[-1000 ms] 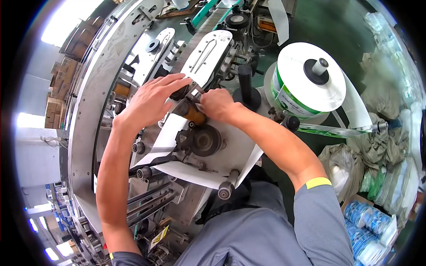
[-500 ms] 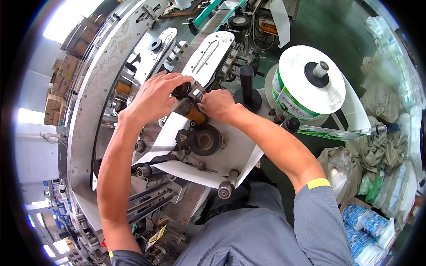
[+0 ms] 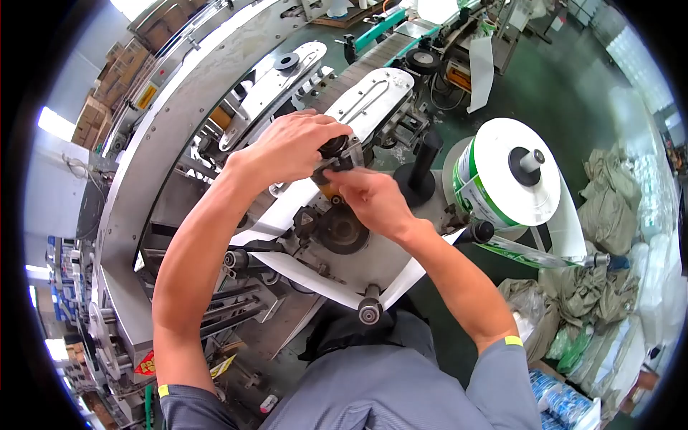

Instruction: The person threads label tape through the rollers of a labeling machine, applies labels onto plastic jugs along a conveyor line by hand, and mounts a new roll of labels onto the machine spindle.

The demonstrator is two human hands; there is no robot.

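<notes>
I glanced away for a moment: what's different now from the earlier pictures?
The right hand has moved toward the dark wheel and now hides more of the yellow roller; whether its fingers hold anything is unclear. The whole view has shifted too. The left hand stays at the knob, and the label roll stays on its spindle.

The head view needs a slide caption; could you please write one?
Left hand at a dark knob, right hand just below it, with a large printed roll nearby.
</notes>
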